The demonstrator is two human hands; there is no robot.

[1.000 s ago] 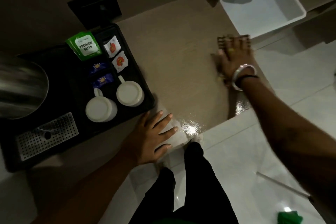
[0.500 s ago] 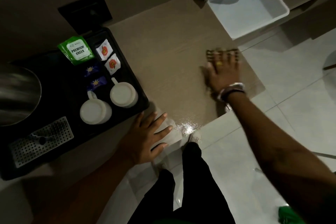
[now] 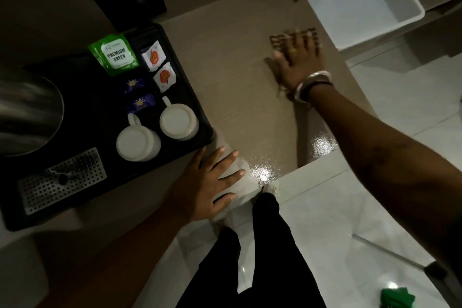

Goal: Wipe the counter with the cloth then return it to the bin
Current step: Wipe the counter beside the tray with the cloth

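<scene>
A brown patterned cloth lies flat on the beige counter, near its right edge. My right hand presses down on the cloth with fingers spread; only the cloth's far edge and left corner show past the fingers. My left hand rests flat and open on the counter's near edge, beside the black tray, holding nothing. A white bin stands empty off the counter's far right corner.
A black tray on the left carries two white mugs, tea sachets, a green packet, a steel kettle and a perforated drip grate. A green item lies on the white tiled floor. My dark trouser legs stand below the counter edge.
My right hand has slid the cloth along the counter's right side, toward me and then away again toward the bin. My left hand has stayed put.
</scene>
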